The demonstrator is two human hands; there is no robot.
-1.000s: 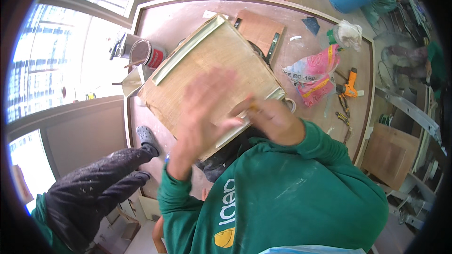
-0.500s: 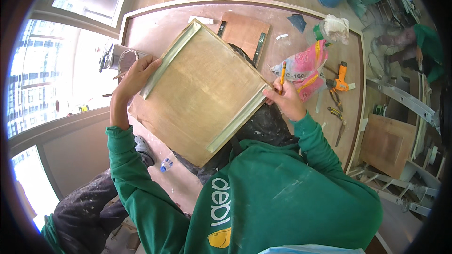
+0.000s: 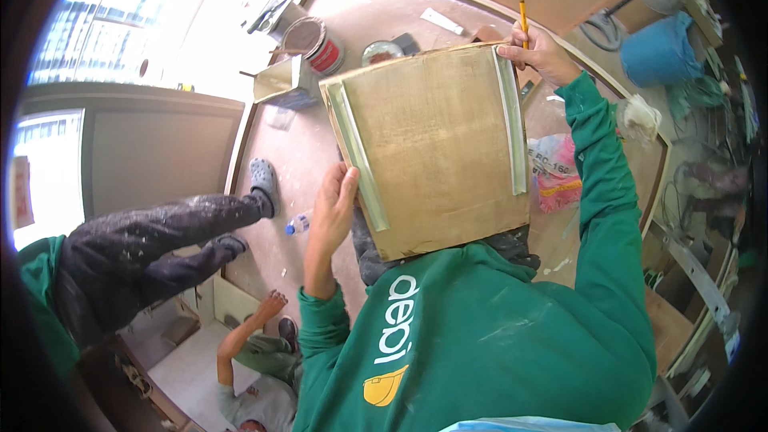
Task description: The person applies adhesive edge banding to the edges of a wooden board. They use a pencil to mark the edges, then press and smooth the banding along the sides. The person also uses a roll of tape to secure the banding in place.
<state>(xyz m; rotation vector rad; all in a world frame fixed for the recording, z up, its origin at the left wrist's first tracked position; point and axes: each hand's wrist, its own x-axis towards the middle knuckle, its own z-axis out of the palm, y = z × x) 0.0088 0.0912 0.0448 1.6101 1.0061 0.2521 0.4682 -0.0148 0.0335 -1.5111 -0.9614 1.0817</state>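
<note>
A square wooden panel (image 3: pixel 436 144) is tilted up over my lap, two pale greenish strips running along its left and right sides. My left hand (image 3: pixel 334 200) grips the panel's left edge, beside the left strip (image 3: pixel 358 152), thumb on the front face. At the upper right corner, my right hand (image 3: pixel 540 54) is closed on the panel, its thumb by the top of the right strip (image 3: pixel 510 120). A yellow pencil (image 3: pixel 523 18) sticks upright from the fingers of that same hand. Behind the panel, the fingers of both hands are partly hidden.
Beyond the panel stand a bucket with a red label (image 3: pixel 322 52) and an open metal tin (image 3: pixel 282 84). Right of it lies a pink-and-white bag (image 3: pixel 556 176). A co-worker's legs (image 3: pixel 172 220) are at left; another person (image 3: pixel 260 384) is lower left. A small bottle (image 3: pixel 297 225) lies on the floor.
The panel has turned clockwise and shifted right. My left hand has slid lower along its edge, and my right hand is now higher, at the upper corner. The view has swung left.
</note>
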